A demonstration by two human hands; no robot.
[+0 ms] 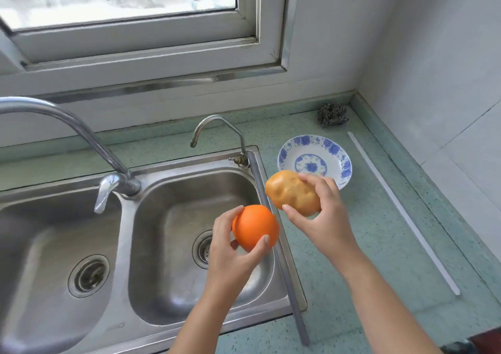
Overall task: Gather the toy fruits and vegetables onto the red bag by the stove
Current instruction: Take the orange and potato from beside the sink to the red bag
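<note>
Orange plastic is filling the left hand [230, 253]: a round toy orange [256, 227], with the fingers curling round its far side and the thumb pressing its near side, is being held in the air over the right rim of the sink's right basin [168, 245]. Just up and to the right, close but not touching, the right hand [328, 223] is gripping a tan toy potato [291, 195], fingers wrapping over its far right end and thumb lying on its near flank. The potato's long axis is running diagonally, from upper left down to lower right, with the upper-left end sticking out free of the hand. The right hand is sitting nearer the counter side. Neither the red bag nor the stove is showing plainly; a dark reddish patch [485, 340] is peeking in at the bottom right corner and may be the bag, though it is too cropped to tell. Beneath, a speckled pale green countertop [366, 259] is bearing a blue-and-white dish [336, 147] just behind the potato, a steel scourer [333, 114] in the back corner and a long white strip [401, 210]. A tall faucet [81, 134] and a smaller tap [217, 126] are arching over the stainless double sink, under a window [135, 42], with white wall rising on the right
</note>
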